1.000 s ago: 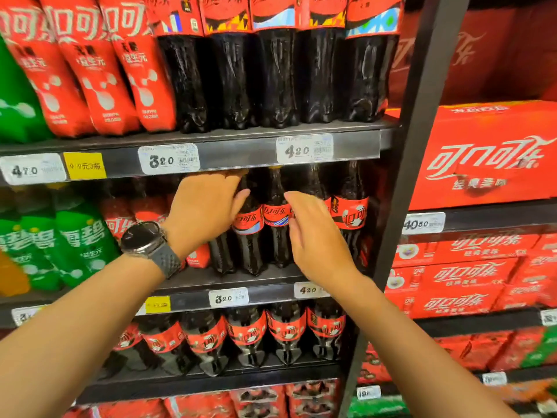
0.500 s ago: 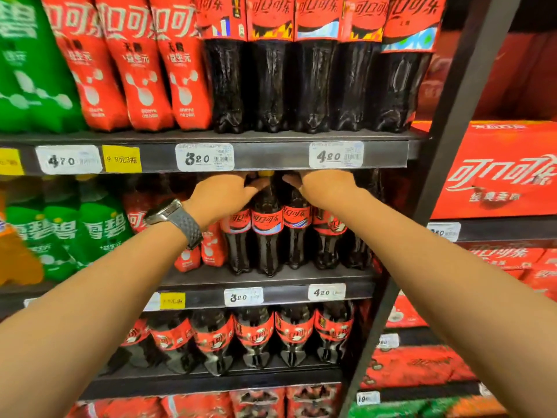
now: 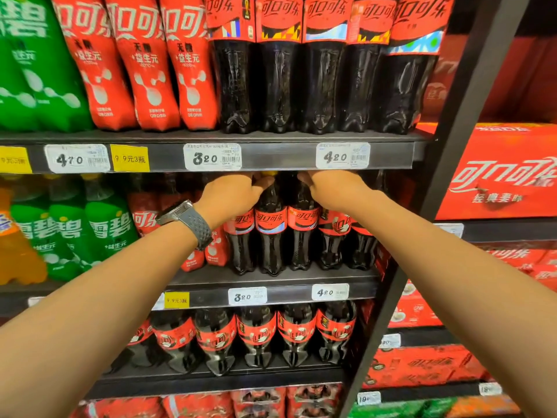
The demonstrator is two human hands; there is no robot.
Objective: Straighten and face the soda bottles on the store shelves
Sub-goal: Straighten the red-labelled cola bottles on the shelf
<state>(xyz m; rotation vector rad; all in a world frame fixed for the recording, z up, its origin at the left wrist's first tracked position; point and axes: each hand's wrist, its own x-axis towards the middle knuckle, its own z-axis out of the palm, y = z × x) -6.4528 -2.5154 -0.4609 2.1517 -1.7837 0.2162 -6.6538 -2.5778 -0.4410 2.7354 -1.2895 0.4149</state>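
Observation:
Dark cola bottles with red labels stand in a row on the middle shelf (image 3: 271,282). My left hand (image 3: 232,196), with a grey watch on its wrist, is closed around the neck of a yellow-capped cola bottle (image 3: 270,236). Beside it, my right hand (image 3: 334,188) grips the top of the neighbouring cola bottle (image 3: 303,233). Both hands reach under the upper shelf's price rail (image 3: 271,156), which hides the fingertips and caps. Further cola bottles (image 3: 333,233) stand to the right under my right forearm.
Green soda bottles (image 3: 72,233) and an orange one (image 3: 15,251) fill the left of the middle shelf. Taller cola bottles (image 3: 325,82) line the upper shelf; more cola (image 3: 256,336) sits below. A black upright post (image 3: 452,146) separates red cola cartons (image 3: 497,176) on the right.
Both hands rose from the bottle labels to the bottle necks just under the upper rail and closed on them. The view shifted closer and slightly left.

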